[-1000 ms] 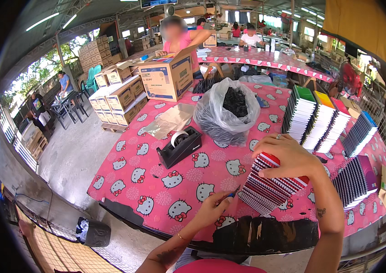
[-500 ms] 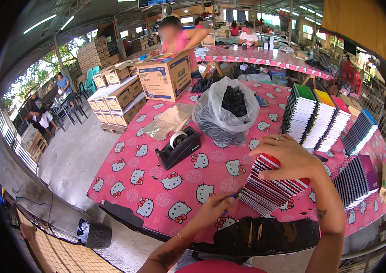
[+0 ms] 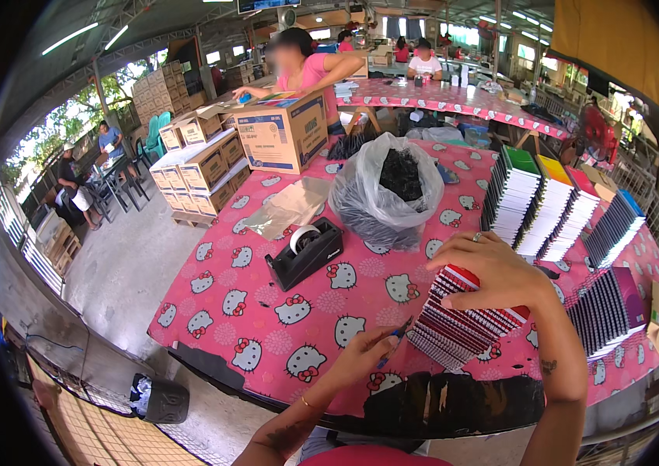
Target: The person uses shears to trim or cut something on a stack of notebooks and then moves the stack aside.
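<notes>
My left hand [image 3: 364,353] is closed round small blue-handled pliers [image 3: 393,342], whose dark pointed tip shows just left of the notebooks' coils. A stack of spiral notebooks [image 3: 469,322] with red covers lies tilted on the table before me, its bound edges toward me. Over the top of that stack my right hand [image 3: 493,272] is spread, fingers across the far side and thumb on the coils, steadying it. Just beyond stands a clear plastic bag [image 3: 368,210] full of black coils. A black tape dispenser [image 3: 306,256] sits to the left of it.
Stacks of green, yellow and pink notebooks [image 3: 547,206] stand at the right, with blue ones [image 3: 613,229] and purple ones [image 3: 609,314] nearby. A carton [image 3: 271,144] is at the table's far left edge, a co-worker [image 3: 306,74] behind it. A black bin [image 3: 166,400] stands on the floor.
My left hand has turned slightly, and the pliers' tip now shows beside the coils. My right hand stays on the stack. The co-worker behind the carton has shifted, and a distant person has straightened up.
</notes>
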